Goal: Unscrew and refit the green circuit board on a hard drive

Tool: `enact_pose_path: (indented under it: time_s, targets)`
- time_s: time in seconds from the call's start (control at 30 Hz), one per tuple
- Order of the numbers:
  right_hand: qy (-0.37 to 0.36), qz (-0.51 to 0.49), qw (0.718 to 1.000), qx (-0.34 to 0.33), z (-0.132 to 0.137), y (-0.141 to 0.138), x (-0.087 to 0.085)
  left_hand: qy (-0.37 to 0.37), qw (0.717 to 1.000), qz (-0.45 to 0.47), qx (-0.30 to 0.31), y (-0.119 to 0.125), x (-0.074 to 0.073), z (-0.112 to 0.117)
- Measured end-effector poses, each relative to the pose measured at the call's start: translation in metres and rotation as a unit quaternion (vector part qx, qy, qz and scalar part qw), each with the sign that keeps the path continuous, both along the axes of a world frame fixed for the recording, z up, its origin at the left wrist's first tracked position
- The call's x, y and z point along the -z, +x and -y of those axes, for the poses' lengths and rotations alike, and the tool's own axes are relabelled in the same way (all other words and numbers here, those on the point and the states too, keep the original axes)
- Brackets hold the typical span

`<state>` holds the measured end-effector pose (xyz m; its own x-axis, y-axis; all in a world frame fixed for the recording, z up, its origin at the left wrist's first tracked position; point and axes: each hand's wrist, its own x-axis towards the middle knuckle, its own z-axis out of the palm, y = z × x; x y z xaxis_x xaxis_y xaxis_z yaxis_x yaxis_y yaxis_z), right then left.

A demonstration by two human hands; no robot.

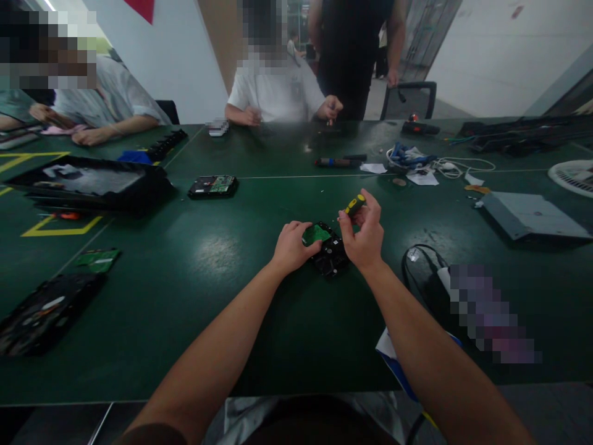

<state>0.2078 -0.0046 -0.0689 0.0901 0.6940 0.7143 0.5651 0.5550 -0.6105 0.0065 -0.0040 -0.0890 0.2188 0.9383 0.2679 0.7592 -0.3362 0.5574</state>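
A black hard drive (330, 262) lies on the green table in front of me, its green circuit board (317, 234) showing on the upper left part. My left hand (294, 246) grips the drive's left side, with fingers and thumb at the board's edges. In my right hand (364, 233) is a screwdriver, its yellow and black handle (354, 205) tilted up to the right between the fingertips. The hand sits close to the drive's right edge. The screwdriver's shaft and tip cannot be made out.
Another hard drive (213, 186) lies farther left, with a black tray (92, 179) beyond it. Near left are a drive casing (50, 303) and a loose circuit board (98, 260). A grey metal box (532, 215) and cables (463, 165) occupy the right. People sit and stand across the table.
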Motion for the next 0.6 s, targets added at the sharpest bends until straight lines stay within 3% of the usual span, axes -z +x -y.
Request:
enact_pose_path:
  time_s: [0.6]
  targets:
    - [0.0, -0.023, 1.0, -0.013, 0.0004, -0.001, 0.0006, 0.004, 1.0, 0.002, 0.001, 0.0001, -0.0006, 0.001]
